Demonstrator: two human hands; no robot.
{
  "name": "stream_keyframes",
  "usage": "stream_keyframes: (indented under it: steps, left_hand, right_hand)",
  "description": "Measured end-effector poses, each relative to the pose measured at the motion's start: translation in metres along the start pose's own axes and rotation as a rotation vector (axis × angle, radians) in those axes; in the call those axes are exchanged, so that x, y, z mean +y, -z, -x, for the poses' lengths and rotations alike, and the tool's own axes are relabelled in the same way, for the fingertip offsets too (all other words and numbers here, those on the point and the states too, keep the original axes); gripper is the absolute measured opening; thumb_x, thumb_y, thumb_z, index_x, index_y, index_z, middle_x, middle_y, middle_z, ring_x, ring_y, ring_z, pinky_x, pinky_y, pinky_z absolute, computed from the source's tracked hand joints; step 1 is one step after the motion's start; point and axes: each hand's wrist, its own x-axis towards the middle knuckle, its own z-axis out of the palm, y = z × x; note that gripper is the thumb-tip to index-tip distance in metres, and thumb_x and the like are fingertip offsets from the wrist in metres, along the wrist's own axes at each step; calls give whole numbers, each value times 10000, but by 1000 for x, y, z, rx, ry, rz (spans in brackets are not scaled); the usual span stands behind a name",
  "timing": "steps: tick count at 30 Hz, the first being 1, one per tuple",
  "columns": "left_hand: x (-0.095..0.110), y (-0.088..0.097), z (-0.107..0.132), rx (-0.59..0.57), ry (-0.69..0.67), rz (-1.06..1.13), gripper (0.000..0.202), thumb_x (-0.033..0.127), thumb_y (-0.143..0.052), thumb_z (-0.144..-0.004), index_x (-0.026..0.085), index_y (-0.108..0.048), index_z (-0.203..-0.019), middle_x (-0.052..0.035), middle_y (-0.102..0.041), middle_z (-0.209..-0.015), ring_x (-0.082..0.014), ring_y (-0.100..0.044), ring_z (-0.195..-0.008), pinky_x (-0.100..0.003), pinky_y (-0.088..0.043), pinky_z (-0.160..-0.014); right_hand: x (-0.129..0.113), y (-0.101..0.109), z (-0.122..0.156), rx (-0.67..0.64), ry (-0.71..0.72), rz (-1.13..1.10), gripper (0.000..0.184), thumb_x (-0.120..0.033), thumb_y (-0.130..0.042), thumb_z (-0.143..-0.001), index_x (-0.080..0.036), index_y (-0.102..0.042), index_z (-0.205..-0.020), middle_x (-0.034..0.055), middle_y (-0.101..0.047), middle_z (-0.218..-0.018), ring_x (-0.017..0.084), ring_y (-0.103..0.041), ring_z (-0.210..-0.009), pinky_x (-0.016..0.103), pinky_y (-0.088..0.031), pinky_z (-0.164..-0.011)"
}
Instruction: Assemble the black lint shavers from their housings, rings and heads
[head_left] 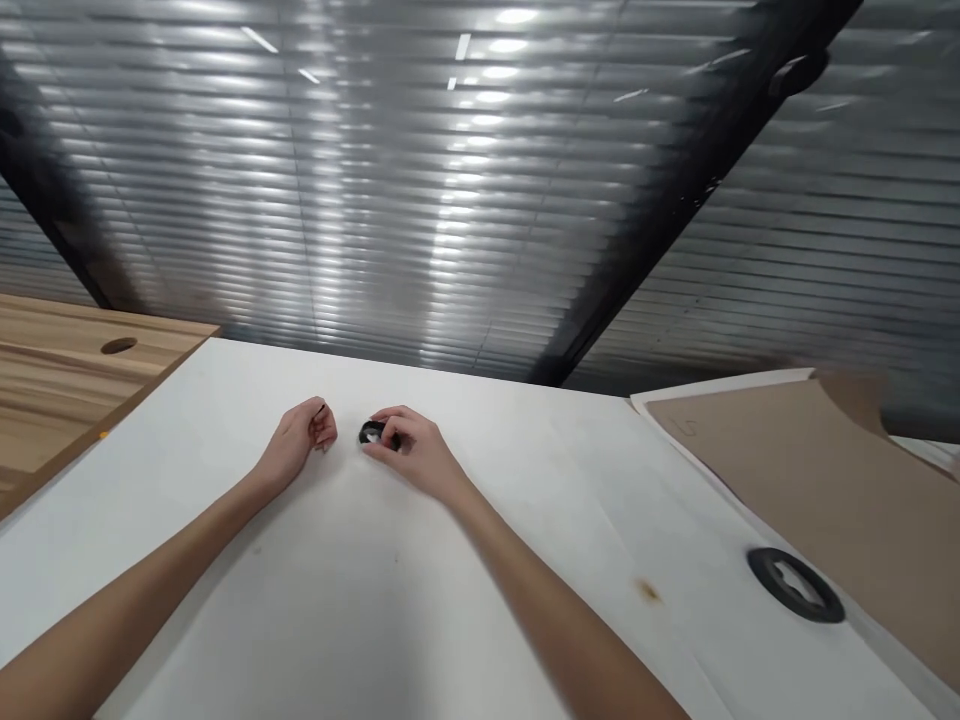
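Observation:
My right hand (412,448) grips a small black ring (364,433), possibly a roll of tape, between thumb and fingers just above the white table (315,600). To its left, a short gap away, is my left hand (304,432), its fingers curled together. A tiny dark bit shows at those fingertips, too small to name. Farther right on the table lies a larger black ring (761,572) with an open centre, apart from both hands.
Brown sheets (810,490) with a white edge lie at the right. A wooden board (75,370) with an oval hole borders the table at left. Behind the far edge stands a grey slatted metal surface (375,200) with dark beams. A brown stain (647,590) marks the tabletop.

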Motion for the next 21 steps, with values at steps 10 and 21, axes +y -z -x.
stream_keyframes:
  steps: [10, 21]
  left_hand:
    - [16, -4, 12, -161, -15, -202, 479, 491, -506, -1040, 214, -482, -649, 7, -501, -644, -164, -467, -647, -329, -393, -699]
    - [13, -1, 9, -254, -10, -192, 447, 583, -640, -995, 204, -643, -758, -5, -650, -749, -157, -543, -702, -291, -429, -713]
  right_hand:
    - [-18, 11, 4, -42, -3, -62, 343, -428, -714, -916, -237, -528, -700, 123, -739, -1304, 284, -693, -1181, 408, -539, -908]
    - [-12, 13, 6, -75, -4, -47, 435, -431, -786, -854, -235, -456, -648, 100, -763, -1245, 290, -691, -1152, 432, -518, -959]
